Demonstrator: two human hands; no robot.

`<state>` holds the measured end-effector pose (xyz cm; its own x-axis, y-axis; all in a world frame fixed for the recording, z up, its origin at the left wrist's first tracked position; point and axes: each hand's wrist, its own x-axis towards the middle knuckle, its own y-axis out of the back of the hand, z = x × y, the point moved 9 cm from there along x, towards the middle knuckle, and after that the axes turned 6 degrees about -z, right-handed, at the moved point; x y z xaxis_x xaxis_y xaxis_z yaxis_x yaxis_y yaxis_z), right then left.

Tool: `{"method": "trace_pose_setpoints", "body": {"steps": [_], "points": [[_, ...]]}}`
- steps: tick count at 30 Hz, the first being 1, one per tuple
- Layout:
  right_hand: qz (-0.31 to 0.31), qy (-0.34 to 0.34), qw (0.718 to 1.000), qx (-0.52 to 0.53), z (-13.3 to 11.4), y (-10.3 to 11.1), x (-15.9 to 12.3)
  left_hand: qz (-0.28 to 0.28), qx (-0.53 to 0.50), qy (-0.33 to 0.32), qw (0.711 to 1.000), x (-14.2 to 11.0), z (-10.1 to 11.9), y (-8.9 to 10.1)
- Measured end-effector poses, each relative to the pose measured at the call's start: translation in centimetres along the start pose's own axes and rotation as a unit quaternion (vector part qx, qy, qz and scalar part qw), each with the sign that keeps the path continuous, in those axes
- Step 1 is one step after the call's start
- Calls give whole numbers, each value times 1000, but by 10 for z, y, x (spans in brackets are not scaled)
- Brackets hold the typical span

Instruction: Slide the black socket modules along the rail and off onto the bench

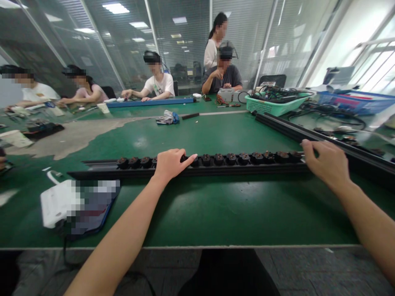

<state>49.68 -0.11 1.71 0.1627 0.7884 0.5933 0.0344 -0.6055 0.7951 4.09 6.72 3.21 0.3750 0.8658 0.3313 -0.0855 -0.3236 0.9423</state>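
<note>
A long black power strip [247, 167] lies left to right across the green table, with a row of round black sockets [231, 159] set in its channel. My left hand [171, 164] is closed over the strip left of its middle, thumb stretched along the sockets, and hides a few of them. At the strip's right end my right hand [328, 162] is curled around the end, its fingertips partly hidden. The channel's left end shows bare grey metal beyond the last socket.
Another long black rail [293, 129] slants along the right side. Behind it stand a green basket [268, 105] of cables and a blue bin [354, 102]. A white device [60, 201] and a phone [98, 205] lie front left. Gloves [168, 117] lie farther back; several people sit across.
</note>
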Motion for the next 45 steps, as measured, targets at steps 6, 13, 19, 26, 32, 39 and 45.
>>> {"method": "trace_pose_setpoints", "body": {"steps": [6, 13, 19, 26, 32, 39, 45], "points": [[-127, -7, 992, -25, 13, -45, -1, -3, -13, 13, 1000, -3, 2, 2], [-128, -40, 990, -52, 13, -47, -3, 3, -23, 23, 999, -2, 1, -1], [-73, 16, 996, -43, 4, -41, -2, 6, -7, 28, 1000, -1, 2, 0], [-50, 76, 996, -19, 0, -43, -2, 0, -2, 32, 999, -2, 0, 4], [-48, 108, 993, -10, -7, -44, -3, -7, 23, 36, 999, -3, -7, 7], [-51, 124, 991, -5, -14, -44, -4, -21, 18, 57, 998, 0, -15, 9], [-32, 132, 990, 24, -24, -36, -5, -25, 31, 75, 996, 0, -19, 11]]}}
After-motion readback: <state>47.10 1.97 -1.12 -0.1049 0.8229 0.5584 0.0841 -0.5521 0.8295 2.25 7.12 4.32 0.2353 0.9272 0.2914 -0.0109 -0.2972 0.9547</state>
